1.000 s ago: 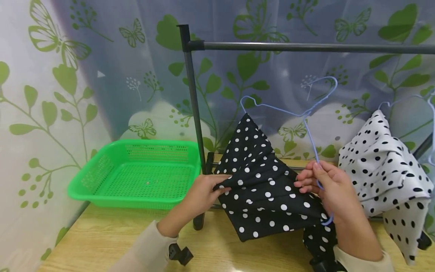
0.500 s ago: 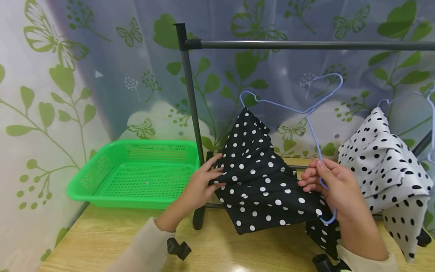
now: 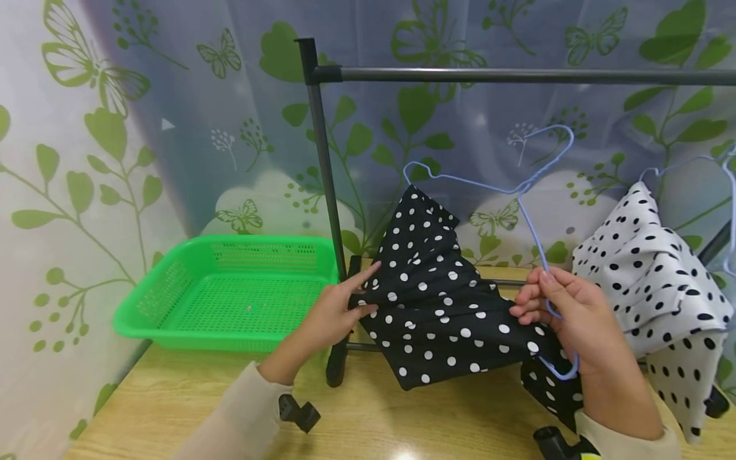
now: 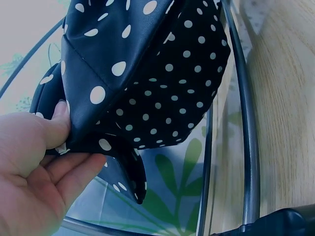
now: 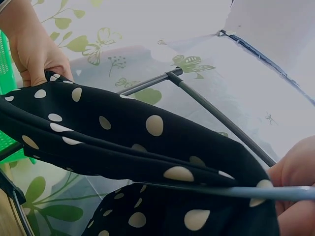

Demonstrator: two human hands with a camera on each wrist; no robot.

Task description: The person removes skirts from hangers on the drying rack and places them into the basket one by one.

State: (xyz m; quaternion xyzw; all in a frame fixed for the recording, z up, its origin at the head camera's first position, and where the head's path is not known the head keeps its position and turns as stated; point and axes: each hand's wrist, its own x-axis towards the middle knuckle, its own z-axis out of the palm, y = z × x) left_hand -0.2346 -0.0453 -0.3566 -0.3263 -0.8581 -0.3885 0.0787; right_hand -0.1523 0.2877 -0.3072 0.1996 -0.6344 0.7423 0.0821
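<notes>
A black polka-dot garment [image 3: 428, 306] hangs skewed on a light blue wire hanger [image 3: 522, 189]. The hanger's left shoulder tip pokes out above the cloth's upper corner, and its lower right bend shows past the right edge. My left hand [image 3: 336, 313] pinches the garment's left edge; in the left wrist view, its thumb [image 4: 60, 118] lies over the fabric with fingers beneath. My right hand [image 3: 581, 319] grips the hanger's right side between thumb and fingers. In the right wrist view, the hanger wire [image 5: 290, 192] runs along the dotted fabric [image 5: 147, 123].
A dark metal rack stands behind, with its top bar [image 3: 460, 75] and left post [image 3: 324, 160]. A green plastic basket [image 3: 155, 281] sits left on the wooden table [image 3: 172, 396]. A white polka-dot garment [image 3: 650, 275] hangs at the right on another hanger.
My left hand has shifted slightly left along the garment's edge, drawing the fabric leftward. More of the hanger's lower right bend shows now. My right hand has moved slightly right with the hanger.
</notes>
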